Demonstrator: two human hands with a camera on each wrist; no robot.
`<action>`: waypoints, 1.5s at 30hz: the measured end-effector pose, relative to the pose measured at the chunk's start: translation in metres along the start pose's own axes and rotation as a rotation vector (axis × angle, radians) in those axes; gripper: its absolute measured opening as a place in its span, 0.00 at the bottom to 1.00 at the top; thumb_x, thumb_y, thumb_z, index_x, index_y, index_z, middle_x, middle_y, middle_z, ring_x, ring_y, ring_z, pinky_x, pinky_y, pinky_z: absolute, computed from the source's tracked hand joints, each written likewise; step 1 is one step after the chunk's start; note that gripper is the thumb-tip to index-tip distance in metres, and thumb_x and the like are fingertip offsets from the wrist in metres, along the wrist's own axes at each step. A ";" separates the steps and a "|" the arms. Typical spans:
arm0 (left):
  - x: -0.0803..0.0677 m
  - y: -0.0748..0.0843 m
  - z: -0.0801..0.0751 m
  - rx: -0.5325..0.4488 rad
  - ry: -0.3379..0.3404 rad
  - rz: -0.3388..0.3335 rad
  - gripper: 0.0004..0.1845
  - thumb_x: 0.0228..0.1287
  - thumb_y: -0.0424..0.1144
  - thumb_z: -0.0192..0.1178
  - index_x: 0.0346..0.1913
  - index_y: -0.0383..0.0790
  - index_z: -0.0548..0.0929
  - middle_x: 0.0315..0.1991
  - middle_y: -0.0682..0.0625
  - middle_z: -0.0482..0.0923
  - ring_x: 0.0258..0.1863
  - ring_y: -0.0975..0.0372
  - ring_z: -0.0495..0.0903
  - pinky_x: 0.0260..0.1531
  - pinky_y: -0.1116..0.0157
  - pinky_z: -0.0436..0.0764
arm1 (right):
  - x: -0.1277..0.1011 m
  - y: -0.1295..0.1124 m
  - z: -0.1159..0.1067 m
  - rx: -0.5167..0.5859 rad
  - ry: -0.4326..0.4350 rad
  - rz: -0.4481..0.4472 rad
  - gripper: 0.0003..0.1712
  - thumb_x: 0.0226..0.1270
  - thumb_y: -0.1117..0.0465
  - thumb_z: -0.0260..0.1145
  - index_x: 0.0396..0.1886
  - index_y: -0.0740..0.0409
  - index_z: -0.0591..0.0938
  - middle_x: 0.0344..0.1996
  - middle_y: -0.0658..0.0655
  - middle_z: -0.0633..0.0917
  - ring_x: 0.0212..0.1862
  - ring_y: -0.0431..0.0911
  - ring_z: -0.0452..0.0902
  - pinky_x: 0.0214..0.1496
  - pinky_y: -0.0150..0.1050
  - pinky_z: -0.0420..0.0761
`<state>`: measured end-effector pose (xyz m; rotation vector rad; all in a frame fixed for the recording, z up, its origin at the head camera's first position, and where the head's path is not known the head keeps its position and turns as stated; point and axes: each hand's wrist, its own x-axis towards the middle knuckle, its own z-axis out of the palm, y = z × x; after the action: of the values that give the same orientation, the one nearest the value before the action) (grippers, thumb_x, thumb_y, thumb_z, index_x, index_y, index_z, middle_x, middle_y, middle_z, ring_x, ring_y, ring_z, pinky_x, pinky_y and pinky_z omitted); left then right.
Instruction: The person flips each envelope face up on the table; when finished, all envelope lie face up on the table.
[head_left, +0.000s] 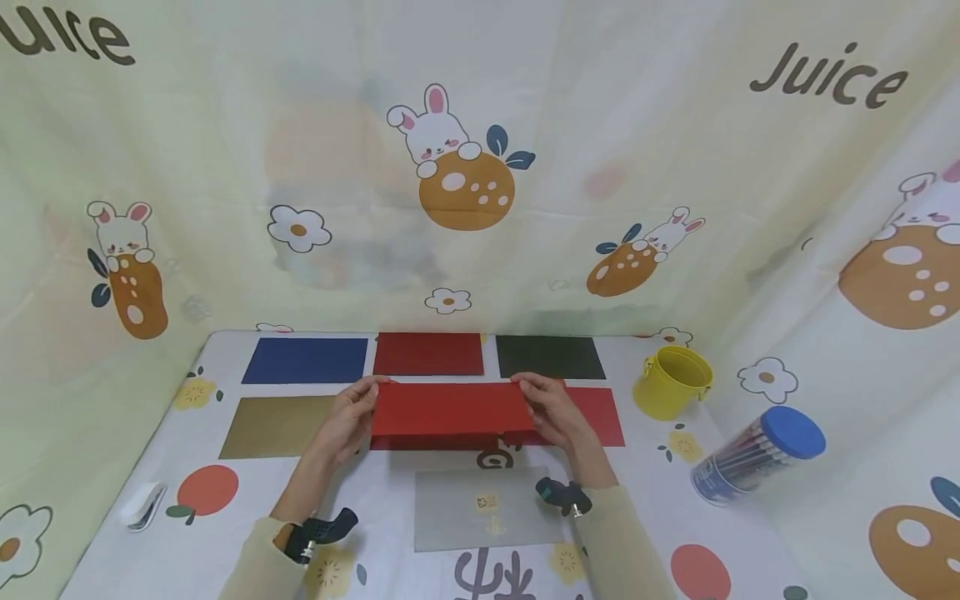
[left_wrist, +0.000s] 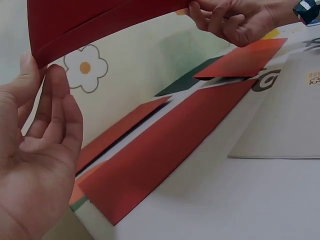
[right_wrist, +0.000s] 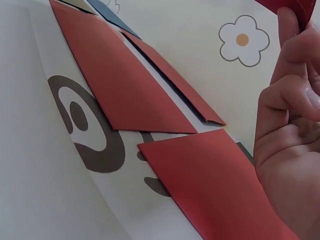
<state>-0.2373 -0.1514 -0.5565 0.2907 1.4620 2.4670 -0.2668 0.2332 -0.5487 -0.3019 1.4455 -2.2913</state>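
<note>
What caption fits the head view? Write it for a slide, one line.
Left hand and right hand pinch the two ends of a red paper sheet above a table with coloured sheets.

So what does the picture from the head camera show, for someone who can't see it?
Two hands, the left hand and the right hand, each pinch an end of a folded red paper sheet above a cartoon-printed tablecloth. Dark blue, red, dark green and gold paper rectangles lie around it, with a small yellow metal bucket to the right.
</note>
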 end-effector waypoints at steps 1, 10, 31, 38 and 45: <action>0.000 0.000 0.001 0.005 0.008 0.006 0.14 0.78 0.39 0.52 0.59 0.36 0.77 0.47 0.53 0.79 0.46 0.66 0.78 0.46 0.72 0.80 | 0.000 0.000 0.001 0.015 0.002 0.005 0.14 0.76 0.60 0.61 0.55 0.61 0.81 0.34 0.51 0.84 0.29 0.39 0.77 0.26 0.28 0.76; 0.002 0.002 0.010 -0.010 0.074 0.049 0.13 0.74 0.44 0.57 0.51 0.39 0.79 0.55 0.46 0.75 0.56 0.59 0.75 0.55 0.69 0.78 | 0.002 0.000 0.008 0.041 0.023 -0.001 0.10 0.78 0.59 0.59 0.49 0.54 0.85 0.46 0.53 0.84 0.30 0.41 0.76 0.27 0.28 0.74; 0.008 -0.003 0.013 0.009 0.162 0.173 0.07 0.73 0.39 0.58 0.35 0.43 0.80 0.31 0.52 0.79 0.35 0.63 0.79 0.44 0.70 0.78 | 0.011 -0.002 0.019 -0.144 0.094 -0.146 0.07 0.78 0.57 0.58 0.42 0.55 0.79 0.26 0.57 0.79 0.24 0.43 0.72 0.22 0.30 0.67; 0.006 -0.002 0.009 0.091 0.204 0.159 0.04 0.74 0.38 0.57 0.40 0.45 0.80 0.32 0.53 0.78 0.34 0.64 0.78 0.41 0.71 0.78 | 0.013 -0.005 0.020 -0.281 0.109 -0.203 0.15 0.78 0.61 0.59 0.59 0.57 0.77 0.26 0.55 0.78 0.23 0.42 0.70 0.21 0.32 0.65; 0.004 0.000 0.000 0.180 0.218 0.144 0.08 0.72 0.34 0.60 0.51 0.38 0.79 0.37 0.53 0.82 0.38 0.61 0.82 0.46 0.67 0.81 | 0.011 -0.007 0.017 -0.408 0.128 -0.185 0.22 0.76 0.60 0.61 0.66 0.58 0.73 0.30 0.56 0.79 0.26 0.44 0.71 0.24 0.34 0.67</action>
<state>-0.2409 -0.1505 -0.5563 0.1701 1.8173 2.5490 -0.2709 0.2169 -0.5356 -0.4291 2.0287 -2.1688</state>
